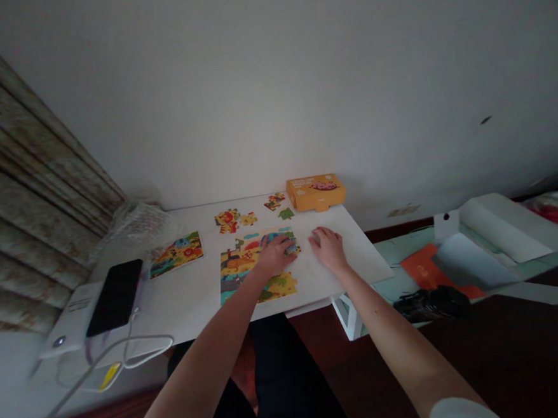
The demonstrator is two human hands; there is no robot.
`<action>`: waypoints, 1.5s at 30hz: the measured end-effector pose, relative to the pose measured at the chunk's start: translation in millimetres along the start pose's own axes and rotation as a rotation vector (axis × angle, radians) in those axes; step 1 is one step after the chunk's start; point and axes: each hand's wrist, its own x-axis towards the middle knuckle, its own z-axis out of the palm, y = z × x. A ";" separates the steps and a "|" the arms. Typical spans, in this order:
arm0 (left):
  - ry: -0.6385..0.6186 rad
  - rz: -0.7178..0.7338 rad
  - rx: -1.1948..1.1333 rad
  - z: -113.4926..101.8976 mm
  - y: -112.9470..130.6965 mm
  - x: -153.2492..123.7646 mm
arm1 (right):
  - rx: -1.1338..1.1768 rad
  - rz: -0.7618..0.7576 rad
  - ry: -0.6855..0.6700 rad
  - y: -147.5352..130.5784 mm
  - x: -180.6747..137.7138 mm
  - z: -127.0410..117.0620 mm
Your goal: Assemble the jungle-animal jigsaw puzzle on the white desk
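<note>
A partly assembled jigsaw puzzle [238, 269] with colourful animal pictures lies flat on the white table. My left hand [273, 255] rests on its upper right part, fingers spread and covering some of the pieces. Just right of the puzzle, my right hand [328, 247] is low over the tabletop with its fingers bent together. A small greyish patch shows at those fingertips, too small to name. Loose joined pieces [227, 220] lie behind the puzzle, with another small cluster [274, 201] and a green piece [286, 213] farther right.
An orange puzzle box [316, 193] stands at the table's back right, by the wall. To the left lie a picture card [177, 254], a black phone [116, 297], a white cable [139, 338] and clear plastic wrap [139, 228]. An opened white box [477, 252] sits lower right.
</note>
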 end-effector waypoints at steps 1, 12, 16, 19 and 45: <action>0.005 0.019 0.013 0.6 -0.5 -1.5 | 0.009 -0.001 0.005 -0.2 -0.1 0.2; -0.006 0.173 0.143 -12.7 -21.7 -38.2 | 0.176 -0.268 -0.082 -12.2 -7.3 -14.1; 0.016 0.150 0.162 -15.9 -25.8 -48.2 | 0.207 -0.415 -0.193 -25.0 -10.6 -16.2; 0.020 0.119 0.150 -14.7 -24.8 -50.5 | 0.176 -0.400 -0.207 -31.4 -10.1 -14.4; 0.216 0.101 0.154 -33.7 -7.6 -72.4 | 0.145 -0.374 -0.199 -36.1 -5.2 -7.0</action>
